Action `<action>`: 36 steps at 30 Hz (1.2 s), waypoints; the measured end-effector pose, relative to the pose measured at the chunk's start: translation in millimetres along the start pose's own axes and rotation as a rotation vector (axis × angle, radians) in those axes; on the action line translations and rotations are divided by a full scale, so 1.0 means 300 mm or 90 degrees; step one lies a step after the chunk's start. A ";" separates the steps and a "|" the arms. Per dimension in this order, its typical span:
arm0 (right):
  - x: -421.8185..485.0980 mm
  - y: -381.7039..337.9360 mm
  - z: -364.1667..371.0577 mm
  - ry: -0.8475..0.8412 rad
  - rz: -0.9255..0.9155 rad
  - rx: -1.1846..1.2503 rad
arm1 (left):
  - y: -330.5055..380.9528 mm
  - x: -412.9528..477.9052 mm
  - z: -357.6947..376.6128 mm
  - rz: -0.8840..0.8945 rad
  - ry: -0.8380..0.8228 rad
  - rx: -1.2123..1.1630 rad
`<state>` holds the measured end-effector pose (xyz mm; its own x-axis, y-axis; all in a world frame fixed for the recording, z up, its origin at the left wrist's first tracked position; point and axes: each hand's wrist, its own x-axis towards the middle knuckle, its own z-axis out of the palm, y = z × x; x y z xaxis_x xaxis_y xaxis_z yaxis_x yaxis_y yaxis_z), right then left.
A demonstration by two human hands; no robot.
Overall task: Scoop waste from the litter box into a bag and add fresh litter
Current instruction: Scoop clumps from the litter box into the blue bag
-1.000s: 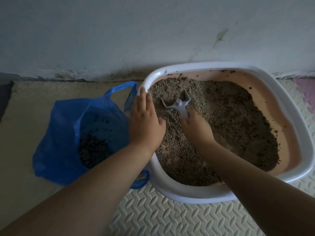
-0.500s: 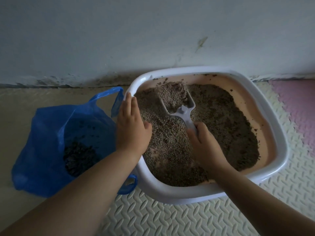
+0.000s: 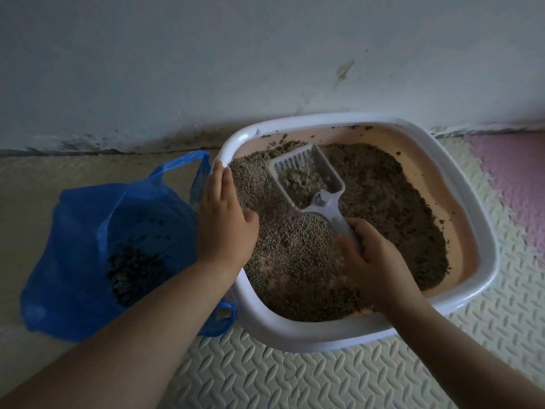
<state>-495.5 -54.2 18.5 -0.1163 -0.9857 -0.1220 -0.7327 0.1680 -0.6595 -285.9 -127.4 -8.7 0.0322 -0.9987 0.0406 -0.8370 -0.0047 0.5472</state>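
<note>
A white litter box (image 3: 472, 202) with a pinkish inner wall stands against the wall, filled with brown-grey litter (image 3: 383, 208). My right hand (image 3: 371, 261) grips the handle of a grey slotted scoop (image 3: 306, 178), which is raised over the litter with a small clump in its bowl. My left hand (image 3: 225, 219) rests with straight fingers on the box's left rim. A blue plastic bag (image 3: 82, 255) lies open on the floor to the left of the box, with dark waste (image 3: 132, 273) inside it.
A pale wall (image 3: 265, 60) with a dirty base runs behind the box. Cream patterned foam mats (image 3: 295, 379) cover the floor in front, and a pink mat (image 3: 513, 178) lies at the right.
The scoop went from buried in the litter to lifted out; most litter has sifted through, leaving a small clump. My left hand stayed on the rim.
</note>
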 end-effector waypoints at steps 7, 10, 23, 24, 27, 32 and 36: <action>-0.010 0.018 -0.010 -0.090 0.005 -0.024 | 0.004 -0.009 -0.012 -0.020 0.009 -0.066; -0.002 0.027 -0.004 -0.151 0.007 -0.035 | 0.005 -0.012 -0.015 -0.028 0.010 -0.105; 0.153 -0.008 -0.079 -0.146 0.096 -0.087 | -0.005 -0.009 -0.007 -0.029 0.014 -0.144; 0.182 -0.020 -0.075 -0.156 0.103 -0.108 | -0.006 -0.008 -0.005 -0.029 0.016 -0.142; 0.272 -0.079 -0.049 -0.172 0.090 -0.172 | -0.008 -0.007 0.001 -0.021 0.028 -0.130; 0.370 -0.162 0.077 -0.174 0.092 -0.242 | -0.012 -0.002 0.009 -0.016 0.034 -0.126; 0.328 -0.097 0.209 -0.108 0.064 -0.337 | -0.011 -0.002 0.012 -0.027 0.032 -0.129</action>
<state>-443.5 -155.4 -21.0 -0.1255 -0.9417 -0.3122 -0.9649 0.1890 -0.1822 -285.1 -127.0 -13.6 0.0963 -0.9940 0.0522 -0.7077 -0.0315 0.7058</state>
